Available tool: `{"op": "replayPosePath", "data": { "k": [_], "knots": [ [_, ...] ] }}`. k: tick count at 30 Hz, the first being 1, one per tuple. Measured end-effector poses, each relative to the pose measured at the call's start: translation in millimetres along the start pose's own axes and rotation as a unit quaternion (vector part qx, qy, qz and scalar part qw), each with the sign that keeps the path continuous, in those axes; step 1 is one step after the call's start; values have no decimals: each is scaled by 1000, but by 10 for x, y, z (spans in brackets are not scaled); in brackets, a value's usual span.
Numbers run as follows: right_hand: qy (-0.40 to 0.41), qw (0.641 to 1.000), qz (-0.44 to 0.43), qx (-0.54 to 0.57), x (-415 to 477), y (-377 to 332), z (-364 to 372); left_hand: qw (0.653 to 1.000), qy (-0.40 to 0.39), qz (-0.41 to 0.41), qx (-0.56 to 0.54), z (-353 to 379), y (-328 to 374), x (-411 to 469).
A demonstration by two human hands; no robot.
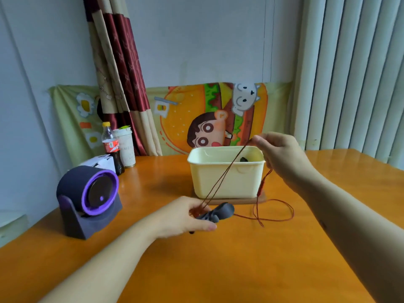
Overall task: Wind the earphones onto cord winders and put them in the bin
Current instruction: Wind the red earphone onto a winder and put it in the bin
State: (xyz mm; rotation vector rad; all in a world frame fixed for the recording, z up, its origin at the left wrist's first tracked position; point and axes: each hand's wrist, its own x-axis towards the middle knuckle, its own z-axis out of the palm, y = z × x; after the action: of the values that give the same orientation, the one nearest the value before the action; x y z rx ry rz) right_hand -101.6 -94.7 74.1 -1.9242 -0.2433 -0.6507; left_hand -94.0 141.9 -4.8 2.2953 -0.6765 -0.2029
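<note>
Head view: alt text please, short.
Over an orange table, the left hand grips a dark grey cord winder while the right hand pinches a red earphone cord, stretched up from the winder across a cream bin. Slack cord loops on the table; a purple device, bottle and cup stand left.

No text can be read. The red label on the cola bottle is too blurred to read, as are the faint print on the white cup and the dark marks on the white box.
</note>
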Motion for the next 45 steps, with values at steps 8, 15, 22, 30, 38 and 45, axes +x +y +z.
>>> {"op": "replayPosePath", "data": {
  "k": [8,15,22,30,38,45],
  "knots": [
    [77,995,-63,0,427,-211,-30,992,33,19,-117,-243,22,251],
    [77,995,-56,-22,710,-246,-9,926,103,57,-358,-141,-12,368],
    [74,996,-41,-10,733,-127,89,906,183,-17,-381,-169,-94,526],
    [-36,992,-97,-76,766,-114,23,892,292,15,-345,-441,-4,437],
    [-149,959,-165,-177,707,-232,-1,904,246,24,-350,-507,323,699],
    [-201,922,-199,-264,609,-158,114,931,147,50,-331,-376,467,784]
  ]
}}
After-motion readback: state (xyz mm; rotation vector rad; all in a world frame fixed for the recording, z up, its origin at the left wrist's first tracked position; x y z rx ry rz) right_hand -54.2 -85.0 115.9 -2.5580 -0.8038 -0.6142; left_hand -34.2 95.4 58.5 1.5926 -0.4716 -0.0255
